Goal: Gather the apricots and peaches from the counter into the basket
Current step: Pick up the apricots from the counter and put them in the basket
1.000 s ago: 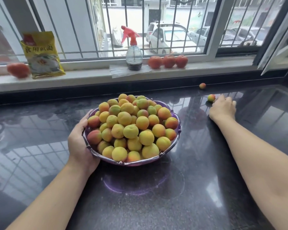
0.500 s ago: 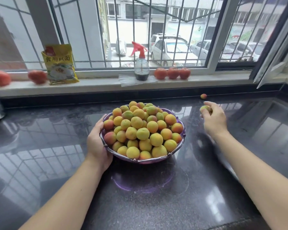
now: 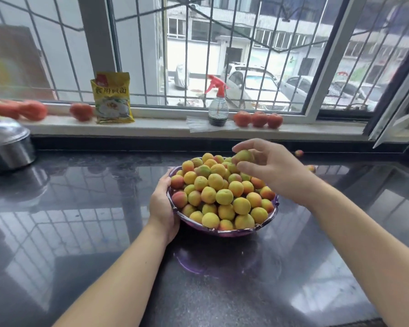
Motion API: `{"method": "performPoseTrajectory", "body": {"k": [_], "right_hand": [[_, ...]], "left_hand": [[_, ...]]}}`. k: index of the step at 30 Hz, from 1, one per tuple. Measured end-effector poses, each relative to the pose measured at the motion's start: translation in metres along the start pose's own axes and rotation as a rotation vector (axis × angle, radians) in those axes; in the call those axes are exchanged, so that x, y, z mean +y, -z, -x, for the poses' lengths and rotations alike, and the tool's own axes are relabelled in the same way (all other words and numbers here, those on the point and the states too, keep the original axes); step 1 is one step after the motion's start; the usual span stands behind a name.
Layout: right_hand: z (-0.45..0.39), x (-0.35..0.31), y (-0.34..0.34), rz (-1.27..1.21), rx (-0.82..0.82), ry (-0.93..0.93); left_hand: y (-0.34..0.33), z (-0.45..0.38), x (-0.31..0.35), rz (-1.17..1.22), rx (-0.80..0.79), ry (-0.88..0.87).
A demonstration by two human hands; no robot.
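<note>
Holding one apricot in my R hand, thumb and fingertips pinched round it, over the far edge of the pile, approx 1 o'clock of the basket. Fruit is greenish-yellow w/ a pink blush, just above the heap; can't tell if it touches the ones under it.

Basket is purple, see-through, heaped w/ apricots/peaches well above the rim, sitting mid-counter. L hand clamped on its rim at 9 o'clock, fingers curled over the edge, palm against the wall.

Two loose fruits on the dark counter, well apart from the basket: one at approx 2 o'clock near the back wall, another at approx 2–3 o'clock, partly hidden behind my R wrist.

Further out, on the sill at 12: spray bottle w/ red trigger, three tomatoes just R of it, yellow packet at 11, more tomatoes L of that, blurred. Steel pot at 10 o'clock on the counter.
</note>
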State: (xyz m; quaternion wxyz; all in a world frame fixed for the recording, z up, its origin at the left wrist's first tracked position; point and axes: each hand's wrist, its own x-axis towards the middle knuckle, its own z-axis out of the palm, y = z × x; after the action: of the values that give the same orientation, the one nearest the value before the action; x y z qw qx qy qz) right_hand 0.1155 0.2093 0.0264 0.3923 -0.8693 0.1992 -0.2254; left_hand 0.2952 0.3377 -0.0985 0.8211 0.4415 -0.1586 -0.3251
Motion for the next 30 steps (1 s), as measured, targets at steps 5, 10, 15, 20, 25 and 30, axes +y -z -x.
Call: {"method": "performPoseTrajectory", "body": {"k": [5,10,15,20,25,30], "right_hand": [[0.003,-0.019,-0.057,0.377,-0.133,0.316],[0.01,-0.018,-0.078,0.629,-0.232,0.468],[0.008,-0.008,-0.084,0.721,-0.219,0.598],[0.002,-0.009,-0.089,0.734,-0.214,0.595],[0.001,-0.008,-0.09,0.749,-0.225,0.646],[0.002,-0.016,-0.09,0.753,-0.193,0.639]], "left_hand": [[0.003,-0.001,0.0,0.01,0.002,0.013],[0.007,-0.002,0.0,-0.005,-0.005,0.033],[0.005,-0.002,0.001,-0.004,0.009,0.038],[0.005,0.001,0.003,-0.029,0.001,0.029],[0.005,0.002,0.003,-0.055,0.004,0.022],[0.003,0.005,0.004,-0.04,-0.002,0.024]]}}
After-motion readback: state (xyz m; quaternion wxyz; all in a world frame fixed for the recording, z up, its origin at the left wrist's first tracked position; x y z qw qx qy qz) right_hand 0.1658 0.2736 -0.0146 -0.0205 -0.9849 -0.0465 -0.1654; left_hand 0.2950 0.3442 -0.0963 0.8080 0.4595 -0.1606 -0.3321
